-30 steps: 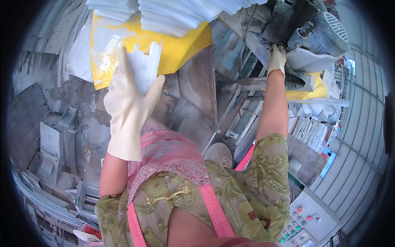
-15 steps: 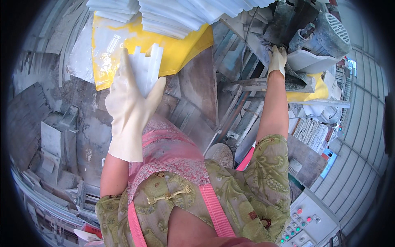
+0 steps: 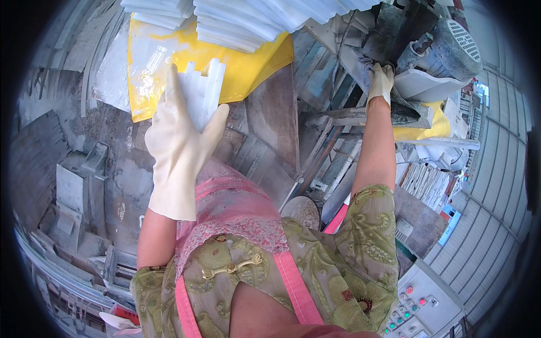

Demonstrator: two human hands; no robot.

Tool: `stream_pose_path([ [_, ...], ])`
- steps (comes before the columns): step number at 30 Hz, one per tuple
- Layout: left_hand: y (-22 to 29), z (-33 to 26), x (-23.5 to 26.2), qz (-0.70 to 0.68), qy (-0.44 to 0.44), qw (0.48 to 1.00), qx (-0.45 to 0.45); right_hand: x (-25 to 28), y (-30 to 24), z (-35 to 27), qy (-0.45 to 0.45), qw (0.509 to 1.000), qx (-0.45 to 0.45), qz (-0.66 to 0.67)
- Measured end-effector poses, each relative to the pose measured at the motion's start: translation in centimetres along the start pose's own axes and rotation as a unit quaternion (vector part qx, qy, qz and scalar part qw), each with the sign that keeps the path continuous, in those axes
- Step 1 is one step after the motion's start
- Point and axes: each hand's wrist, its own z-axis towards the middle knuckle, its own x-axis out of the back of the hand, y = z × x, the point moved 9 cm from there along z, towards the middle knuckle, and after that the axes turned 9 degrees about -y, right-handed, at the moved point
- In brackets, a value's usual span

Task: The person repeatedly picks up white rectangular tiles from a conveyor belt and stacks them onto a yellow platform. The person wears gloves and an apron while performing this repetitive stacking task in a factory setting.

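Behind the gloved left hand point(image 3: 181, 147), white strips point(image 3: 202, 93) lie partly hidden.

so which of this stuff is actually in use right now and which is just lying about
In use:
- left hand, gloved, holding a bundle of white strips
- right hand, gloved, on the dusty grey machine
- yellow sheet under the white stacks

Lying about:
- control panel with buttons
- round grey disc
- grey slabs on the left

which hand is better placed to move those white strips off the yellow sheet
Left. The left hand already has the white strips in its grip over the yellow sheet. The right hand is far off, up on the grey machine.
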Motion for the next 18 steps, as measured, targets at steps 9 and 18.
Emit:
stream_pose_path([
  [9,0.4,0.0,0.3,0.017,0.025,0.999,-0.024,0.1,0.1,-0.1,0.005,1.0,0.009,0.001],
  [18,0.0,0.0,0.0,0.009,0.01,1.0,-0.005,0.9,1.1,0.9,0.02,0.999,0.037,-0.014],
])
